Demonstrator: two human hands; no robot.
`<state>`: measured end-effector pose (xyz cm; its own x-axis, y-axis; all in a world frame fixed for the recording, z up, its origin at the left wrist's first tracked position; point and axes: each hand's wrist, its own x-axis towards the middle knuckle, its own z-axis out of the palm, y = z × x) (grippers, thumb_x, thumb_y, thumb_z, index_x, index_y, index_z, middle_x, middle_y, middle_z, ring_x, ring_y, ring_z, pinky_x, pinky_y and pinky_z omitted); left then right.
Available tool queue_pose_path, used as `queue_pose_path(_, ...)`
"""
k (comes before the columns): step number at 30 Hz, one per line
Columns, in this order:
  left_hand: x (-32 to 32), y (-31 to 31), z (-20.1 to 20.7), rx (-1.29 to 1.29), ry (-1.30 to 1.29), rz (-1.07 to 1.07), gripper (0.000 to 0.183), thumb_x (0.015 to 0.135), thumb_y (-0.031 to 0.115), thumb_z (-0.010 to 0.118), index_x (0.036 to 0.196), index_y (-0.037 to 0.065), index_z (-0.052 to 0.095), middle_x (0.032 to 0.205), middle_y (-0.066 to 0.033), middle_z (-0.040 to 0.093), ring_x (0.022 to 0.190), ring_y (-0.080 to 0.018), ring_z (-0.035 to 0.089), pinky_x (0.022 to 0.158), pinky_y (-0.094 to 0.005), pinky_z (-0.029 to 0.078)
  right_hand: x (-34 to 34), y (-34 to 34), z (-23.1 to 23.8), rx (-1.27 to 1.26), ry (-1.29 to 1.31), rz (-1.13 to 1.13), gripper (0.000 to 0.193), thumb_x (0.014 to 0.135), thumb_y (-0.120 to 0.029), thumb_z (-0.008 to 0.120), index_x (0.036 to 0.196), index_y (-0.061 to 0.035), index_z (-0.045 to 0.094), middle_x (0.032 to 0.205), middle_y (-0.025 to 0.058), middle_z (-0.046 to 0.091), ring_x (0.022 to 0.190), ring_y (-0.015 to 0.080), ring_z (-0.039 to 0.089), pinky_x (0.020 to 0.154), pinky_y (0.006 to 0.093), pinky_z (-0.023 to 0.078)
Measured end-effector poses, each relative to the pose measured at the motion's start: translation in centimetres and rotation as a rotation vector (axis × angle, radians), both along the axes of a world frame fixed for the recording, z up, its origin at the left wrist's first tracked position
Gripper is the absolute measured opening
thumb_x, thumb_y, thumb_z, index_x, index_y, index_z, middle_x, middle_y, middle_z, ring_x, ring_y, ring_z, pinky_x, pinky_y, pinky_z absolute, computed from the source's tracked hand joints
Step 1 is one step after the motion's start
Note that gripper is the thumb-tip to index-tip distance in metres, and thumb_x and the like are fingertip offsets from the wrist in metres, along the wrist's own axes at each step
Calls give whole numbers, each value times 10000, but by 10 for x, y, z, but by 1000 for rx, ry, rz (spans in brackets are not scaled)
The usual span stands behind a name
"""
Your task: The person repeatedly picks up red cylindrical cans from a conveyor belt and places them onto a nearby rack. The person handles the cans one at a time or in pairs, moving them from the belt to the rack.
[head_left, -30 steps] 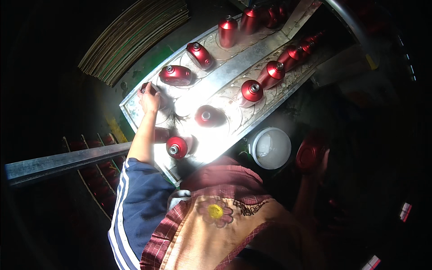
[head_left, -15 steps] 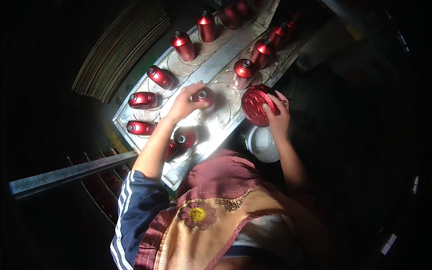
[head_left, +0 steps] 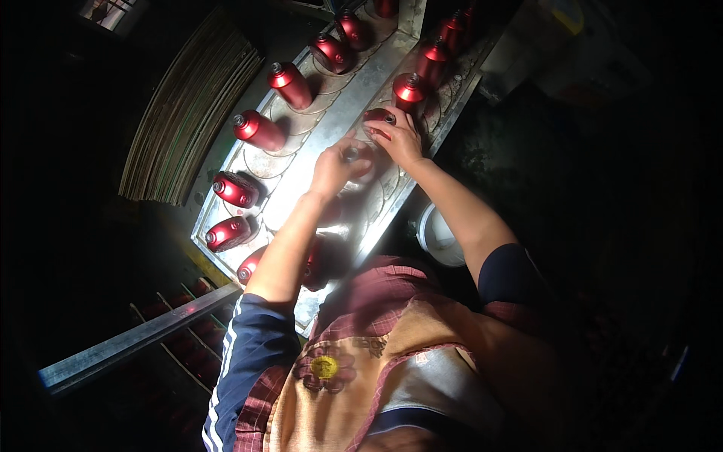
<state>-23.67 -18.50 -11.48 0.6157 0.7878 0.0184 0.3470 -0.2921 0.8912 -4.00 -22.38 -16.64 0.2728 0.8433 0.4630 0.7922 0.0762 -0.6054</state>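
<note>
My right hand (head_left: 399,142) curls its fingers around a shiny red bottle (head_left: 378,123) with a dark neck, standing in the right-hand row of a metal conveyor. Close beside it, my left hand (head_left: 340,167) is closed round another bottle (head_left: 352,154). Glare and motion blur wash out that bottle's body, but its round neck shows. Just beyond my right hand stands a red bottle with a tapered shoulder (head_left: 409,92). Nearer me, a dark red bottle (head_left: 328,258) is partly hidden by my left forearm.
The conveyor (head_left: 354,94) has round plates and a raised metal edge. Its left row carries several red bottles (head_left: 260,129). A stack of thin curved sheets (head_left: 192,105) lies left of it. A white bucket (head_left: 439,237) sits below its right edge, and a metal bar (head_left: 139,335) juts out lower left.
My right hand has brought the red bottle, earlier tilted with its base showing, over onto the conveyor beside my left hand. The left row's bottles appear lower in view.
</note>
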Motion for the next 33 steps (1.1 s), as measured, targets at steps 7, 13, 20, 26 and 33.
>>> queue_pose_path(7,-113,-28,32,-159,-98,123,461,860,152,759,1291,47,633,1263,-95,673,1135,-174,628,962,-300,501,-7,-22,17,17,-95,-6,557,785,-54,747,1272,-312,667,1453,160,433,1333,359,370,1121,419,359)
queue_pose_path(13,-218,-96,4,-209,67,9,503,790,97,794,1275,112,663,1400,-77,589,1315,-231,515,1109,-388,414,-34,-108,13,222,262,28,438,836,100,616,1214,-109,685,1334,103,514,1185,240,554,969,334,493)
queue_pose_path(20,-221,-107,-55,152,25,76,464,765,76,804,1214,131,703,1344,-74,631,1348,-280,471,1127,-389,372,-109,-220,12,192,505,-48,365,840,106,605,1144,-76,692,1198,37,560,963,129,595,719,220,499)
queue_pose_path(26,-240,-92,-65,144,-114,86,316,795,-7,778,1107,15,731,1150,-70,724,1249,-190,571,1055,-311,444,-162,-341,41,312,447,-270,341,858,99,594,1143,-64,684,1146,60,597,933,140,628,750,236,510)
queue_pose_path(33,-274,-134,-20,416,-192,22,390,809,44,755,1192,64,686,1279,-115,644,1093,-211,611,1011,-321,463,-269,-507,13,351,518,-694,328,849,107,596,1141,-25,669,1117,105,602,925,186,659,780,276,518)
